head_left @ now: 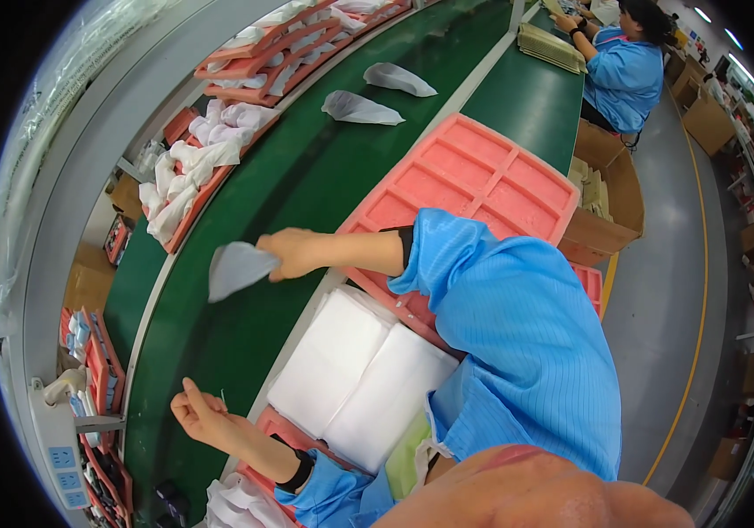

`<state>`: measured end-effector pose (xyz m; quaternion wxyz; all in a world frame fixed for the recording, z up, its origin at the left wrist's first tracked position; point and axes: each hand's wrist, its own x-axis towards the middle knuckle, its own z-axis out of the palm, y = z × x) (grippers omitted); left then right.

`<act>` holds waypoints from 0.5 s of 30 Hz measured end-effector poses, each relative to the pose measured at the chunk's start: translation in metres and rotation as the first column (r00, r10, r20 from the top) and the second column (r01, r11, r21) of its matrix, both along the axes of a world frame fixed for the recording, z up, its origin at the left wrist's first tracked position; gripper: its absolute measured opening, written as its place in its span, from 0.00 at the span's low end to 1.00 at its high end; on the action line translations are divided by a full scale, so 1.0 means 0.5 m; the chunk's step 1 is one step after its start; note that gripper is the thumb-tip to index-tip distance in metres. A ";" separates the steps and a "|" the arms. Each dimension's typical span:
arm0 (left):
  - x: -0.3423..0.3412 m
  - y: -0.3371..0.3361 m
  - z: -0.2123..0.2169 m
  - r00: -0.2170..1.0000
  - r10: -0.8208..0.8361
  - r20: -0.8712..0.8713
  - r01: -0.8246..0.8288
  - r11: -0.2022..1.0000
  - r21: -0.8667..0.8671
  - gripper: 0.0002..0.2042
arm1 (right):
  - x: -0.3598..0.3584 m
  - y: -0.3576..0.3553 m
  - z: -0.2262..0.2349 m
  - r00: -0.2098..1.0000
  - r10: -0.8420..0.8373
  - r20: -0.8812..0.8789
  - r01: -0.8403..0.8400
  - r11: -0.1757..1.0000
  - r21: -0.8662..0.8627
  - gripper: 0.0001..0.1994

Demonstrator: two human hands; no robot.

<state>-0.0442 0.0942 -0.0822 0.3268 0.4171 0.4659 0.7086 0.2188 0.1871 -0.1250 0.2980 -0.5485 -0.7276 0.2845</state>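
Nearest to the body, the person's left hand is above the green belt; its fingers are half curled, no thing is visible in them, and I cannot tell whether they close on something small. Beside it lie two stacks of white sheets, side by side, probably so near in order to be within easy reach. Farther, the right hand grips a pale pouch by one end, its fingers closed there, and the wide end hangs over the belt, perhaps to keep it uncrumpled. Next to this forearm is a pink compartment tray. Beyond, two similar pouches lie apart on the belt, seemingly to avoid overlapping. Farthest, a co-worker handles a yellowish stack.
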 end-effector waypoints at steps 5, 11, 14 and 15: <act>0.055 -0.010 0.000 0.995 -0.100 -0.011 0.100 0.994 -0.054 0.14 | 0.011 0.028 -0.040 0.942 -0.289 0.168 0.124 0.767 0.630 0.13; 0.064 -0.007 -0.008 0.986 -0.167 -0.013 0.166 0.985 -0.055 0.14 | -0.011 0.010 -0.032 0.994 0.072 0.086 -0.094 0.950 0.297 0.14; 0.062 -0.003 -0.012 0.984 -0.180 -0.016 0.179 0.982 -0.053 0.14 | -0.013 0.007 -0.033 0.993 0.111 0.038 -0.117 0.959 0.257 0.14; 0.060 -0.002 -0.014 0.984 -0.179 -0.017 0.178 0.983 -0.053 0.14 | -0.015 0.007 -0.033 0.993 0.117 0.022 -0.119 0.960 0.253 0.14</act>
